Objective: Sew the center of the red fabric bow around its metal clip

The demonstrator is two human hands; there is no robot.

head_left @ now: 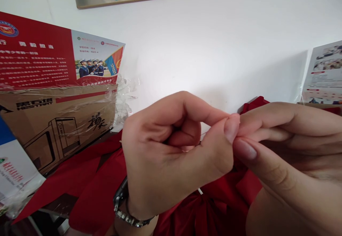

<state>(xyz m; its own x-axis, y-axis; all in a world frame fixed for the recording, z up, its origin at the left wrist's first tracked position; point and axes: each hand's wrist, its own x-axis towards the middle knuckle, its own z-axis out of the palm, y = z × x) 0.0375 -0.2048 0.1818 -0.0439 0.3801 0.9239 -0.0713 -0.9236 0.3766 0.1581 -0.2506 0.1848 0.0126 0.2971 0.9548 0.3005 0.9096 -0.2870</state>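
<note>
Close to the camera, my left hand (171, 150) is closed, its thumb and index fingertip pinched together. My right hand (288, 150) meets it fingertip to fingertip, also pinching with thumb and fingers. Whatever lies between the fingertips is too small or too hidden to name. A wristwatch with a metal band (130, 220) is on my left wrist. Beneath both hands lies bunched dark red cloth (205, 214), partly covered by them.
At left stands a printed cardboard box (69, 125) with torn clear plastic wrap (124, 97), and a red printed board (34, 57) above it. Another printed board (324, 73) leans at right. A picture (120, 0) hangs on the white wall (213, 40).
</note>
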